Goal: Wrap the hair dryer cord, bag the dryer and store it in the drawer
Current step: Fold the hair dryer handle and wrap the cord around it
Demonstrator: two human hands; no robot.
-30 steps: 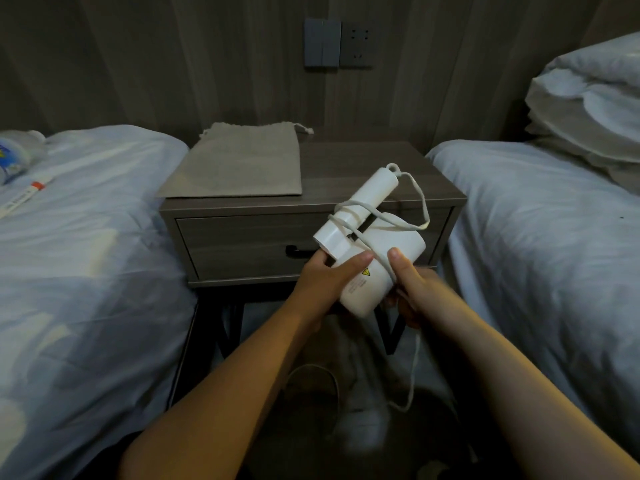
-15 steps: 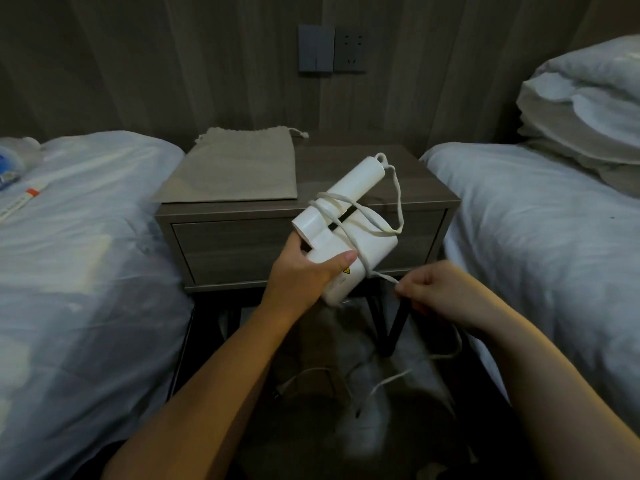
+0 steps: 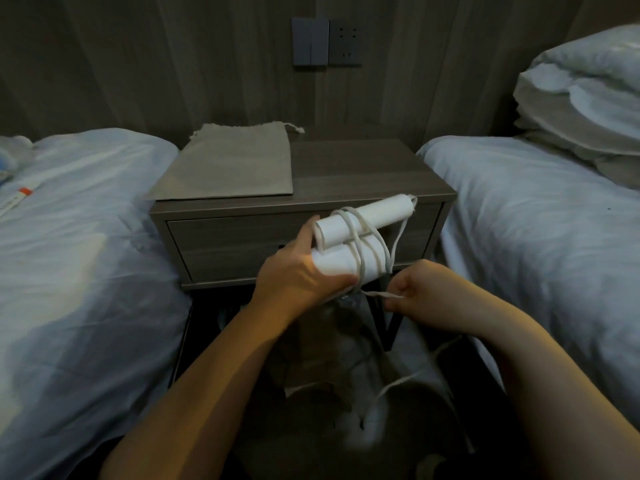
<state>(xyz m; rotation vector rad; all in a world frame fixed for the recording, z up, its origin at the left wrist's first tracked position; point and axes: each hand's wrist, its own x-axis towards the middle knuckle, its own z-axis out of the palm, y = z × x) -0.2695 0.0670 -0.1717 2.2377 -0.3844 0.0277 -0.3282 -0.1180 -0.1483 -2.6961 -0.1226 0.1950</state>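
A white folded hair dryer (image 3: 367,220) is held level in front of the nightstand drawer (image 3: 242,244). My left hand (image 3: 301,275) grips its body from the left. Several loops of white cord (image 3: 360,244) run around the handle and body. My right hand (image 3: 422,292) pinches the cord just below the dryer's right end, and the loose remainder of the cord hangs down toward the floor. A flat beige drawstring bag (image 3: 232,168) lies on the left half of the nightstand top (image 3: 363,174). The drawer is closed.
Beds with white sheets flank the nightstand, a left bed (image 3: 76,254) and a right bed (image 3: 540,230); pillows (image 3: 581,98) are stacked at the far right. A switch and a socket (image 3: 325,41) sit on the wall above. The cord's end trails over the dark floor.
The dryer has tilted from steeply angled to nearly level. My right hand has left the dryer body, taken the cord and drawn another loop around it.
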